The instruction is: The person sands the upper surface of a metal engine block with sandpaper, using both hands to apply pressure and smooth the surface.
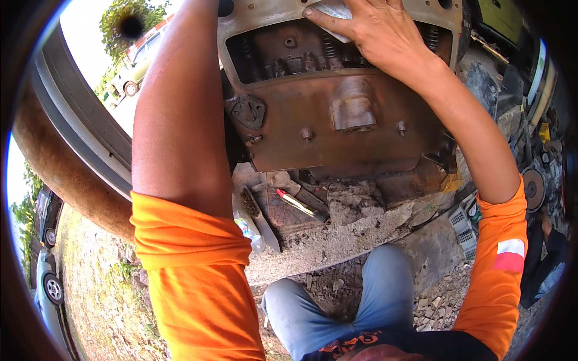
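A brown, oil-stained engine block (283,144) stands in front of me, with springs and dark inner parts showing through a wide opening in its upper side. My right hand (385,30) is at the pale metal rim (343,80) around that opening, at the top of the view. Its thumb and fingers hold a thin pale grey sheet (333,18) against the far part of the rim; the other fingertips are cut off by the upper edge. My left forearm (180,108) reaches up past the block's left side, and the left hand lies beyond the view.
On the concrete ledge below the block lie a wire brush (250,201), a flat blade (265,231) and a paintbrush with a red-tipped handle (301,206). A plastic bag (253,237) sits beside them. Grey plastic crates (462,231) and scattered parts lie right. A curved metal frame (84,102) rises left.
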Tool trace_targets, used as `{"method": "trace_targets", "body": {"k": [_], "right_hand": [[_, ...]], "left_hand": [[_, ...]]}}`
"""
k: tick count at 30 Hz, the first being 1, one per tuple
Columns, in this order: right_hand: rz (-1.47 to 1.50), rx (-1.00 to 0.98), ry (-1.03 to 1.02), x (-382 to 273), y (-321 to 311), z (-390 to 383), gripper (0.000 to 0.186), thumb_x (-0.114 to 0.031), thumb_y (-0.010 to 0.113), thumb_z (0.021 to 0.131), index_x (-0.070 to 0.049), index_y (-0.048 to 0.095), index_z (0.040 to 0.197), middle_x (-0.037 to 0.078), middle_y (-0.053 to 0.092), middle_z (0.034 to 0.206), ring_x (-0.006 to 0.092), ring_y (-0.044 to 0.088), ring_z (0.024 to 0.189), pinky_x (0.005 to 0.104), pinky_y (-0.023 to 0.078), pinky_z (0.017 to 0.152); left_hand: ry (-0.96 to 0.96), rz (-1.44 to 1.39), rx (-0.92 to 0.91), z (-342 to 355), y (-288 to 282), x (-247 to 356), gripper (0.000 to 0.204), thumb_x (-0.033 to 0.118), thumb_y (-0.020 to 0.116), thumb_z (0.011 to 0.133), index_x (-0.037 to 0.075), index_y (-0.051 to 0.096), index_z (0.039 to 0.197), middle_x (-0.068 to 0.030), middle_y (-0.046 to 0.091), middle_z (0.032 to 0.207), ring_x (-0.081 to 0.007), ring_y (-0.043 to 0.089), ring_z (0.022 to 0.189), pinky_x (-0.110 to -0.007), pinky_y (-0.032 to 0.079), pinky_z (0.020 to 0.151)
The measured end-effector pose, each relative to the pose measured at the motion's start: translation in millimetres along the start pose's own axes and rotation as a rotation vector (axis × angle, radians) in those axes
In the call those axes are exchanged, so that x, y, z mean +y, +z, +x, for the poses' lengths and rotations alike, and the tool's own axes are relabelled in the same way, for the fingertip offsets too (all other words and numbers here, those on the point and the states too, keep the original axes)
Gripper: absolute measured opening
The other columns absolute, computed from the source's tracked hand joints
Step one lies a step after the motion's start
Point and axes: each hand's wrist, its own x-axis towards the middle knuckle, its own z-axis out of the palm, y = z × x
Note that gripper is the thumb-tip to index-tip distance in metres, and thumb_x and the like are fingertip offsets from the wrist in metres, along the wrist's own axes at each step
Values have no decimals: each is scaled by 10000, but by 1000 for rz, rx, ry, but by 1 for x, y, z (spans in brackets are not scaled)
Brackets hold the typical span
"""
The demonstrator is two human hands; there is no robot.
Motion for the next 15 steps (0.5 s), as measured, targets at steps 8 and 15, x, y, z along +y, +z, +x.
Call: {"method": "trace_targets", "body": {"k": [8,15], "right_hand": [[38,-23,22,-5,1,-3,425,-210,571,928,-205,681,1338,131,525,1334,314,429,1333,486,333,1012],[46,-32,58,-17,8,8,445,-180,554,929,-215,674,1356,143,525,1328,314,435,1323,490,338,1011]], "left_hand": [[-51,-132,-96,-13,-6,5,803,686,749,789,-32,751,1149,-227,735,1174,-341,720,1029,-444,549,939],[-16,-110,-89,-13,-8,1,808,679,765,780,-37,749,1154,-228,733,1180,-338,718,1014,-438,545,935]]}}
